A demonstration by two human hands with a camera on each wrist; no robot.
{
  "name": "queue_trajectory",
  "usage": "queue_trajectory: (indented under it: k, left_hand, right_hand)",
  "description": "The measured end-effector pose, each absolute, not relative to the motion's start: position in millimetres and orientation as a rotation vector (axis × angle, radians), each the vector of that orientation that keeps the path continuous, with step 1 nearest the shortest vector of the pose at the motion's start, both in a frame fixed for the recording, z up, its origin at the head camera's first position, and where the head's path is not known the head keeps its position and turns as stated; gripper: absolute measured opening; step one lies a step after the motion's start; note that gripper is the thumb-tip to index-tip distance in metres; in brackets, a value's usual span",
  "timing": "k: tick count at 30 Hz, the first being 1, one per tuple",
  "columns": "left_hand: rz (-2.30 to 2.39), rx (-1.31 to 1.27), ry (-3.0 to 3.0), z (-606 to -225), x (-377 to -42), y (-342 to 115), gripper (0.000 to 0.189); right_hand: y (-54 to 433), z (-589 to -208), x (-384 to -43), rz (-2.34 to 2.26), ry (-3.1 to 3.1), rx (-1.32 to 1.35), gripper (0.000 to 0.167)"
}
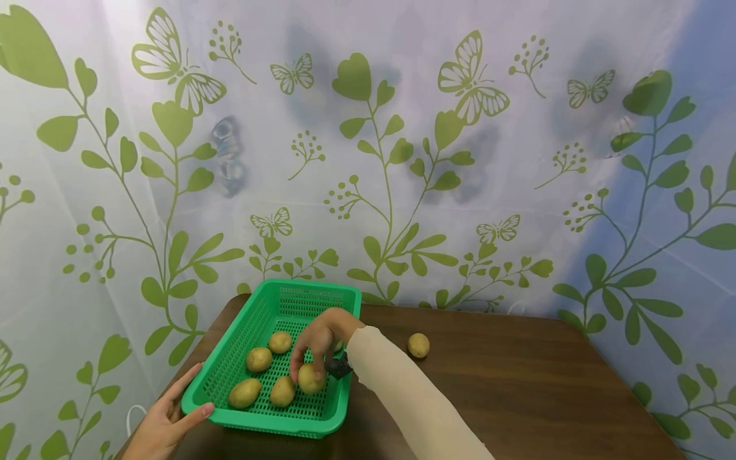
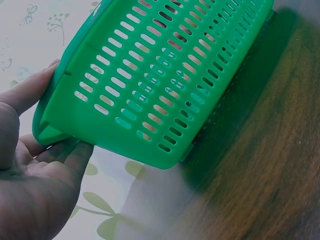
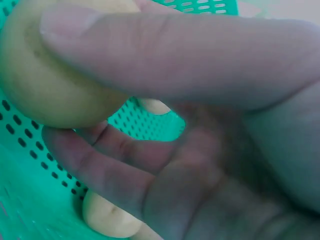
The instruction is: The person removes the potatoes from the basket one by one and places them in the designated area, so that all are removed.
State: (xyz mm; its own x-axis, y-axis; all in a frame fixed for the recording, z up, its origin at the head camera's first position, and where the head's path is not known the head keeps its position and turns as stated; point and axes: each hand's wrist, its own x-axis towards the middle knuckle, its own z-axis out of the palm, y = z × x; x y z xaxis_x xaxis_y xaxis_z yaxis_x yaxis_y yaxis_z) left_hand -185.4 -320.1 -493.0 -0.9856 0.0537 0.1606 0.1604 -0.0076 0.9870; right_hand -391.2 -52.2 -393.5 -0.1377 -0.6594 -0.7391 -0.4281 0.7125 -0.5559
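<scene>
A green plastic basket [image 1: 270, 418] with slotted walls stands at the left of the brown table. My left hand [image 1: 167, 415] grips its near left corner, thumb on one side of the rim and fingers under it, as the left wrist view shows with the hand [image 2: 42, 170] at the rim. Over the basket's near right part, my right hand [image 1: 322, 335] pinches a potato [image 1: 310, 380] between thumb and fingertips. The right wrist view has this potato [image 3: 55, 80] large under the thumb. Several other potatoes [image 1: 259, 360] lie in the basket; one is partly hidden behind the right wrist.
A single potato [image 1: 418, 345] lies on the wooden table [image 1: 506, 383], right of the basket. A pale curtain [image 1: 402, 160] with green leaves and butterflies hangs behind the table. A white cable [image 1: 131, 418] shows beside the left hand.
</scene>
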Motion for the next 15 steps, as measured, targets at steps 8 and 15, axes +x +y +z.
queue_trajectory:
  k: [8,15]
  left_hand:
    - [-2.175,-0.182,-2.167,-493.7,-185.0,-320.3,0.079]
    - [-2.138,-0.149,-2.195,-490.4,-185.3,-319.1,0.078]
  right_hand:
    - [-44.0,-377.8,-392.3,-0.370,1.729,-0.932,0.041]
    - [-32.5,-366.7,-393.9,-0.435,1.706,-1.046,0.046]
